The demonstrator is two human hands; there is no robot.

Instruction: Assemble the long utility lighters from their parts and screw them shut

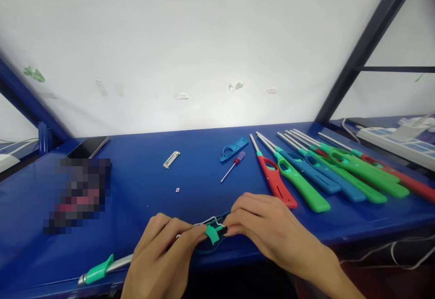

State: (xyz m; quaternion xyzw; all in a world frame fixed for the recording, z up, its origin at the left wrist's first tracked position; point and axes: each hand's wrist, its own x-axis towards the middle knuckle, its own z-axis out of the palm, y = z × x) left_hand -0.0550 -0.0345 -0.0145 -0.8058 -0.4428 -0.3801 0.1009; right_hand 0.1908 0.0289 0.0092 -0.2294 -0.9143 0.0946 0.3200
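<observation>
My left hand (163,251) and my right hand (261,229) meet at the near edge of the blue table (142,190), both pinched on a partly opened gas lighter (212,233). Its blue body shell, a green trigger piece, a black inner part and white wires show between the fingers. The lighter's metal tube with a green collar (100,269) sticks out to the left past my left hand. A small red-handled screwdriver (234,165) and a loose blue shell half (234,148) lie further back.
A row of several finished long-nosed lighters (319,172) in red, green and blue lies at the right. A small metal clip (171,159) and a tiny white bit (177,190) lie mid-table. A phone (89,147) and a blurred object (79,195) sit left; a power strip (397,138) is far right.
</observation>
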